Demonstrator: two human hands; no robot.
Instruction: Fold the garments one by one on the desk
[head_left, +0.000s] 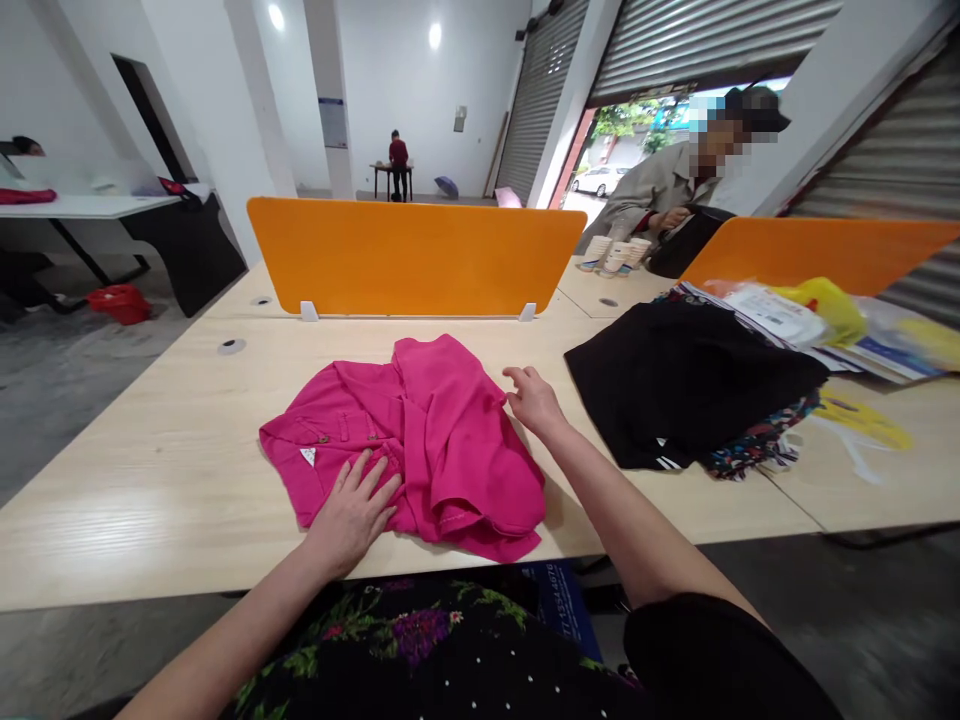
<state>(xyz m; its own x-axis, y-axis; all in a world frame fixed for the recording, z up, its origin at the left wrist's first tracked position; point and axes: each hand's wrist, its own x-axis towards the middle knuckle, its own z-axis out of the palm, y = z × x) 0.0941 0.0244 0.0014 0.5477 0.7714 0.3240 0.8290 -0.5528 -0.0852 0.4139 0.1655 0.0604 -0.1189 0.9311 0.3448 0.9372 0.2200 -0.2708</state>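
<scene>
A bright pink buttoned shirt [465, 440] lies partly folded on the table in front of me, its collar side to the left, with small buttons and a white label showing. My left hand [356, 510] rests flat on its front, fingers spread over the cloth. At the shirt's right edge is my right hand [534, 400], fingers apart and slightly bent, close to the fabric with nothing visible in it. Whether its fingertips touch the cloth is hard to make out.
Black folded clothing [690, 380] lies to the right on patterned cloth [765, 435], beside plastic bags [832, 305] and a yellow hanger-like item [862, 418]. An orange divider [416, 255] stands behind the shirt. Paper cups [616, 258] and a person with a black bag [686, 240] are beyond.
</scene>
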